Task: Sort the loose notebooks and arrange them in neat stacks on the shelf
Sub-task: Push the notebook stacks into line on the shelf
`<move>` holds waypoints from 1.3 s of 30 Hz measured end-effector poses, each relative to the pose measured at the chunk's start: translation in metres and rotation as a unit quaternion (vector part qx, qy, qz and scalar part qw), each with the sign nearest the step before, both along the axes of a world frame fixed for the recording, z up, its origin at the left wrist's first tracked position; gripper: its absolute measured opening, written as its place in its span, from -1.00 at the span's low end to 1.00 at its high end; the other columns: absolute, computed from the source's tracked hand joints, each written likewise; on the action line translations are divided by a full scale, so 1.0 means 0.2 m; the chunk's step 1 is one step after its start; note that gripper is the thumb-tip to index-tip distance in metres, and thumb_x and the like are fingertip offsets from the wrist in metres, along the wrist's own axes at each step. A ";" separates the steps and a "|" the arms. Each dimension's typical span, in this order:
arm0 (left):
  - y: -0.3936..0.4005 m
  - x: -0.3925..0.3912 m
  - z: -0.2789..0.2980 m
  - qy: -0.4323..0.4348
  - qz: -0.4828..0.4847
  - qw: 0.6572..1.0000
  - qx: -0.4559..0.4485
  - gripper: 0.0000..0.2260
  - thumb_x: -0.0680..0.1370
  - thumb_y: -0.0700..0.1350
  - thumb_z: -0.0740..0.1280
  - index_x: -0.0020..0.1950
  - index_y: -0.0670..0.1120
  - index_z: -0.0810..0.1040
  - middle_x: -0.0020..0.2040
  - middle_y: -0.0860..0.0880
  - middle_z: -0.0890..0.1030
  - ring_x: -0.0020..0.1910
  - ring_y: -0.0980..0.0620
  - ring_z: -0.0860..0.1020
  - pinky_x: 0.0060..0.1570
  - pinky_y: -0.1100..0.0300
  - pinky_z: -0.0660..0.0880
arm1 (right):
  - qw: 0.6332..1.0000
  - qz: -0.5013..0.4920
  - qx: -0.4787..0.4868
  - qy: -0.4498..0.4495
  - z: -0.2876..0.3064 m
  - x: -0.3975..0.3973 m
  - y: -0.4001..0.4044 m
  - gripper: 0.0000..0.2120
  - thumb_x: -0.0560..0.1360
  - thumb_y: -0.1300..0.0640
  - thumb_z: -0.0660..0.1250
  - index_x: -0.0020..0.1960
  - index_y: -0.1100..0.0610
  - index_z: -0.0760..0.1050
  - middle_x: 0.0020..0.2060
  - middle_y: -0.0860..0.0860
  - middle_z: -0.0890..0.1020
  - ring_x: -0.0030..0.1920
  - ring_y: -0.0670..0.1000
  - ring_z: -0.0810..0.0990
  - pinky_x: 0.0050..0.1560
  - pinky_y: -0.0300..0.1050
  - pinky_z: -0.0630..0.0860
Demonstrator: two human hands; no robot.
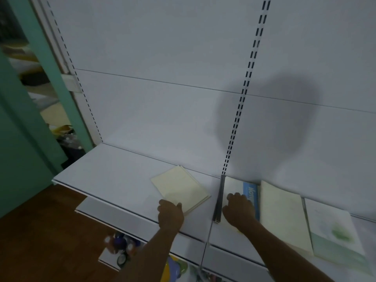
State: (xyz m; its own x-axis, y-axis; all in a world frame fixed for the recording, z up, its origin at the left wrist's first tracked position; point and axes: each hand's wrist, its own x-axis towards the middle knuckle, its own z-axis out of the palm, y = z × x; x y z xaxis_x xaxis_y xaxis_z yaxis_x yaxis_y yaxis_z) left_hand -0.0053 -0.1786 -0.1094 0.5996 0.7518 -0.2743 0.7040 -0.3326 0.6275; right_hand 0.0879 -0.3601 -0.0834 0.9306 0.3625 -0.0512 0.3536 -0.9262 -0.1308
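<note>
The left hand [170, 210] pinches the near corner of a skewed cream paper notebook stack [180, 188], likely to square it. The right hand [239, 208] presses a blue-spined notebook [251, 195] flat on the white metal shelf [114, 176].

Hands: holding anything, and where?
Left hand grips the cream stack by its near corner. Right hand rests on the blue-edged notebook; grip unclear.

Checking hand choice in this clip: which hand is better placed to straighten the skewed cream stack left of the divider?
Left. The left hand already grips the near corner of the cream stack, which lies skewed. The right hand rests across the divider on the blue-banded notebook.
</note>
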 end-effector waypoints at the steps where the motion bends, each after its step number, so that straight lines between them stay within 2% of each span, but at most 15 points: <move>1: 0.02 0.00 -0.01 0.017 -0.020 1.000 0.006 -0.46 0.61 0.03 0.21 0.41 -0.32 0.18 0.32 -0.24 0.40 0.29 -0.16 0.43 0.24 0.04 0.41 | 1.000 0.001 0.004 0.002 0.00 -0.01 0.03 -0.69 0.53 0.05 0.16 0.21 0.13 0.44 0.11 0.05 0.52 0.13 0.05 0.48 0.14 -0.06 0.41; 7: 0.09 -0.01 -0.05 0.010 -0.041 0.999 -0.006 -0.50 0.58 -0.02 0.27 0.37 -0.31 0.24 0.31 -0.21 0.43 0.31 -0.13 0.43 0.24 0.10 0.38 | 0.998 0.015 0.030 0.045 -0.04 -0.04 0.18 -0.71 0.50 0.11 0.19 0.19 0.16 0.44 0.10 0.09 0.51 0.12 0.07 0.47 0.09 -0.11 0.40; 13: 0.16 -0.09 -0.04 -0.022 -0.034 0.998 -0.038 -0.60 0.55 -0.09 0.31 0.27 -0.31 0.35 0.25 -0.23 0.48 0.26 -0.14 0.47 0.12 0.13 0.43 | 0.996 0.022 0.067 0.049 -0.07 -0.06 0.37 -0.66 0.53 0.00 0.19 0.21 0.15 0.45 0.09 0.08 0.53 0.09 0.06 0.50 0.01 -0.14 0.43; 16: 0.20 -0.12 -0.02 -0.037 -0.023 0.996 -0.074 -0.59 0.48 0.02 0.26 0.19 -0.25 0.40 0.21 -0.21 0.51 0.20 -0.11 0.50 0.04 0.17 0.44 | 0.994 0.017 0.078 0.073 -0.09 -0.07 0.46 -0.60 0.55 -0.04 0.15 0.23 0.22 0.44 0.10 0.14 0.52 0.10 0.11 0.50 0.04 -0.11 0.43; 18: 0.22 -0.14 -0.02 -0.054 -0.020 0.995 -0.083 -0.64 0.43 0.05 0.24 0.09 -0.18 0.42 0.16 -0.19 0.53 0.16 -0.10 0.51 0.01 0.18 0.43 | 0.993 0.015 0.087 0.083 -0.11 -0.07 0.51 -0.58 0.57 -0.05 0.13 0.21 0.25 0.43 0.10 0.17 0.52 0.10 0.14 0.48 0.06 -0.08 0.43; 20: 0.24 -0.16 -0.01 -0.073 -0.012 0.993 -0.090 -0.83 0.51 -0.09 0.32 0.00 -0.14 0.41 0.08 -0.17 0.54 0.08 -0.09 0.51 -0.01 0.16 0.44 | 0.989 -0.003 0.114 0.091 -0.12 -0.07 0.54 -0.60 0.57 -0.05 0.12 0.16 0.26 0.43 0.08 0.18 0.53 0.08 0.15 0.48 0.05 -0.07 0.42; 23: 0.29 -0.21 -0.01 -0.098 -0.023 0.992 -0.071 -0.87 0.53 -0.17 0.34 -0.07 -0.10 0.38 -0.11 -0.04 0.49 -0.08 0.00 0.45 -0.13 0.22 0.38 | 0.974 -0.047 0.193 0.112 -0.10 -0.07 0.59 -0.62 0.57 -0.05 0.12 0.15 0.26 0.43 0.05 0.17 0.56 0.07 0.16 0.52 0.06 -0.04 0.47; 25: 0.31 -0.24 0.00 -0.110 -0.042 0.992 -0.052 -0.88 0.53 -0.17 0.35 -0.08 -0.10 0.40 -0.16 0.00 0.47 -0.12 0.00 0.45 -0.16 0.23 0.35 | 0.958 -0.074 0.246 0.129 -0.07 -0.05 0.62 -0.63 0.58 -0.03 0.13 0.19 0.25 0.42 0.07 0.17 0.57 0.06 0.16 0.55 0.04 -0.05 0.49; 29: 0.34 -0.27 0.05 -0.153 -0.018 0.986 -0.060 -0.88 0.51 -0.21 0.37 -0.08 -0.10 0.42 -0.11 -0.03 0.50 -0.11 -0.02 0.46 -0.14 0.23 0.35 | 0.928 -0.079 0.336 0.144 0.00 -0.02 0.65 -0.70 0.59 0.04 0.17 0.22 0.19 0.43 0.10 0.14 0.59 0.06 0.14 0.56 -0.04 -0.14 0.43; 33: 0.32 -0.26 0.11 -0.203 0.015 0.972 -0.118 -0.88 0.52 -0.23 0.36 -0.02 -0.15 0.44 -0.05 -0.11 0.53 -0.09 -0.06 0.49 -0.08 0.10 0.46 | 0.925 -0.039 0.363 0.102 0.10 0.01 0.60 -0.79 0.58 0.10 0.21 0.13 0.21 0.44 -0.03 0.14 0.62 -0.04 0.12 0.58 -0.10 -0.14 0.45; 36: 0.25 -0.20 0.17 -0.220 0.002 0.965 -0.142 -0.86 0.54 -0.20 0.34 0.06 -0.18 0.45 -0.01 -0.14 0.55 -0.07 -0.08 0.52 -0.03 0.03 0.54 | 0.922 -0.032 0.377 0.079 0.17 0.05 0.51 -0.82 0.59 0.12 0.20 0.08 0.23 0.43 -0.19 0.07 0.57 -0.22 0.02 0.53 -0.25 -0.16 0.44; 39: 0.12 -0.10 0.24 -0.231 -0.036 0.959 -0.158 -0.84 0.54 -0.19 0.35 0.08 -0.18 0.46 0.00 -0.15 0.56 -0.06 -0.07 0.53 0.06 -0.05 0.54 | 0.919 -0.063 0.387 0.047 0.23 0.11 0.35 -0.84 0.59 0.14 0.19 0.05 0.24 0.42 -0.21 0.06 0.52 -0.20 0.05 0.51 -0.23 -0.18 0.37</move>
State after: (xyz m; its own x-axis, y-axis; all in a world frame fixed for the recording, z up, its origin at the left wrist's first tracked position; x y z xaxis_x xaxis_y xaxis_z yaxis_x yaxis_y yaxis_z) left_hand -0.0254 -0.1550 -0.0621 0.7587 0.6275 -0.1750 0.3099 -0.1114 0.9442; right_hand 0.1093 -0.2905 -0.0366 0.9721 0.2142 0.0951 0.2043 -0.5756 -0.7918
